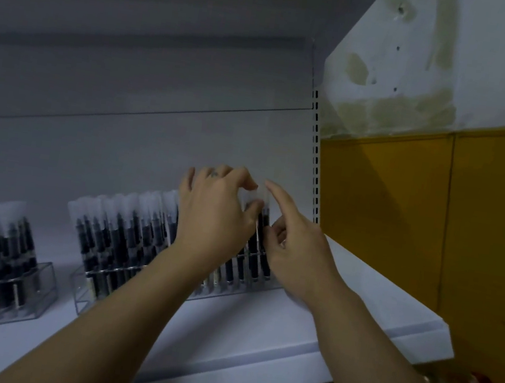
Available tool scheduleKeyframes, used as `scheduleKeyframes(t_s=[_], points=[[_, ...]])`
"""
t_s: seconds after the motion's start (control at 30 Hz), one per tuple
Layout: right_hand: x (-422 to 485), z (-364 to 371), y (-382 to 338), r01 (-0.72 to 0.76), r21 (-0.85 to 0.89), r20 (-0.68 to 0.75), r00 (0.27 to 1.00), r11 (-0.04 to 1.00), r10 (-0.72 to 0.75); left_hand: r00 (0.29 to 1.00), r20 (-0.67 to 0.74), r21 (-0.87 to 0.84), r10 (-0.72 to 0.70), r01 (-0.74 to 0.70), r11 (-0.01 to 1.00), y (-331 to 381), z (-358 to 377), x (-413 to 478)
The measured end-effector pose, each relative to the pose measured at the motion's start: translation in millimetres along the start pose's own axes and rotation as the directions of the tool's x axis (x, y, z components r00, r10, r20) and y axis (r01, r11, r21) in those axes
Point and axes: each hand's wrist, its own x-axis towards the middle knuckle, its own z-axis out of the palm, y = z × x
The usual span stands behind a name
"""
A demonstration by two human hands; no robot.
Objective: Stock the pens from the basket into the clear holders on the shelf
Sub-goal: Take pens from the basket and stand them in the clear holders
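Pens [130, 233] with dark barrels and frosted caps stand upright in close rows in a clear holder [79, 292] on the white shelf [259, 327]; the row runs from the holder's left wall to its right end, where your two hands meet. Your left hand [212, 215], a ring [214, 173] on one finger, reaches over the right part of the row with its back to the camera; its thumb and curled forefinger pinch the frosted cap of the end pen [262, 224], which stands in the last places of the holder. Your right hand [295, 248] lies just beside that pen on its right; the forefinger points straight up and left along the cap, while the other fingers curl in against the dark barrel; whether they grip it or only touch it cannot be told, since the light is dim and the fingers overlap. Both forearms rise from the lower edge of the view and cross the front lip of the shelf. A second holder [43, 279], also filled with pens, stands well apart to the left, cut by the frame edge. Behind the holders is a grey back panel [120, 158]; a slotted upright [315, 154] closes the shelf on the right; beyond it the wall shows a yellow panel [402, 211] below stained white plaster [502, 63].
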Motion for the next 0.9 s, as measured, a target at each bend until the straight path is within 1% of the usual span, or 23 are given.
scheduleKeyframes(t_s=[0.07,0.17,0.3,0.43,0.5,0.67,0.77,0.9], points=[[-1,-1,1,-0.011,-0.006,0.000,1.000,1.000,0.011,1.000,0.015,0.039,0.027,-0.028,0.999,2,-1,-3],[-4,0,-1,-0.049,-0.011,-0.020,0.999,0.999,0.049,0.995,0.079,0.114,0.057,-0.066,0.991,4,-6,-10],[-8,-3,-11,-0.062,-0.104,-0.074,0.996,0.993,0.054,0.984,0.163,0.178,0.067,-0.096,0.979,2,-17,-23],[-29,-9,-25,-0.042,-0.194,-0.118,0.993,0.980,0.019,0.983,0.151,0.179,0.104,-0.131,0.975,-5,-40,-42],[-46,-10,-36,-0.032,-0.209,-0.121,0.993,0.977,0.006,0.984,0.127,0.165,0.128,-0.148,0.975,-7,-53,-57],[-83,-9,-75,0.069,-0.226,-0.061,0.995,0.972,-0.085,0.988,0.082,0.119,0.130,-0.139,0.983,-16,-86,-107],[-107,1,-102,0.113,-0.202,0.000,0.993,0.973,-0.116,0.989,0.096,0.150,0.112,-0.126,0.981,-29,-107,-141],[-147,25,-129,0.146,-0.135,0.060,0.988,0.980,-0.140,0.993,0.107,0.200,0.051,-0.072,0.977,-53,-134,-191]])
